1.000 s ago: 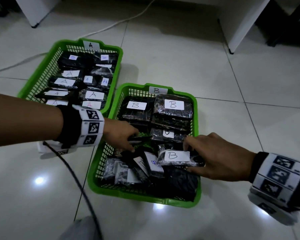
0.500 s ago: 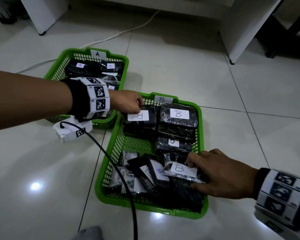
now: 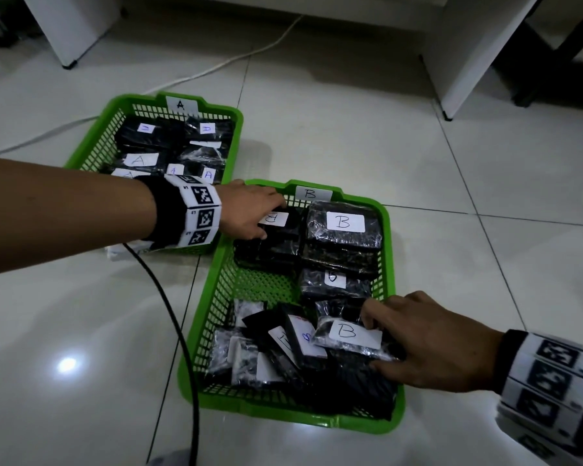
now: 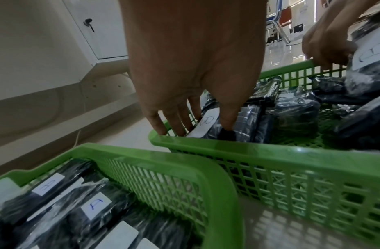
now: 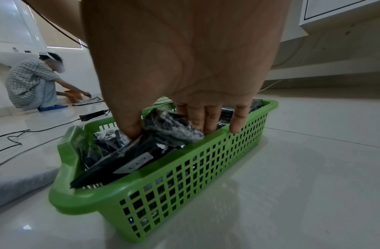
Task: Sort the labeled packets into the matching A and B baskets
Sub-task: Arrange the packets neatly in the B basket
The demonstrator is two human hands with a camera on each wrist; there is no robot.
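Head view: A basket (image 3: 91,142) full of A packets; left hand (image 3: 249,210) pinches a B packet (image 3: 280,227) in B basket (image 3: 216,290), right hand (image 3: 431,344) grips another B packet (image 3: 347,334) there.

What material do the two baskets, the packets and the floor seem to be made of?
Baskets: likely moulded plastic, green, smooth glossy rims, lattice walls.
Packets: dark contents in clear crinkly film, probably plastic, with white paper-like labels.
Floor: glazed tile, apparently; it mirrors lamps and shows grout lines.
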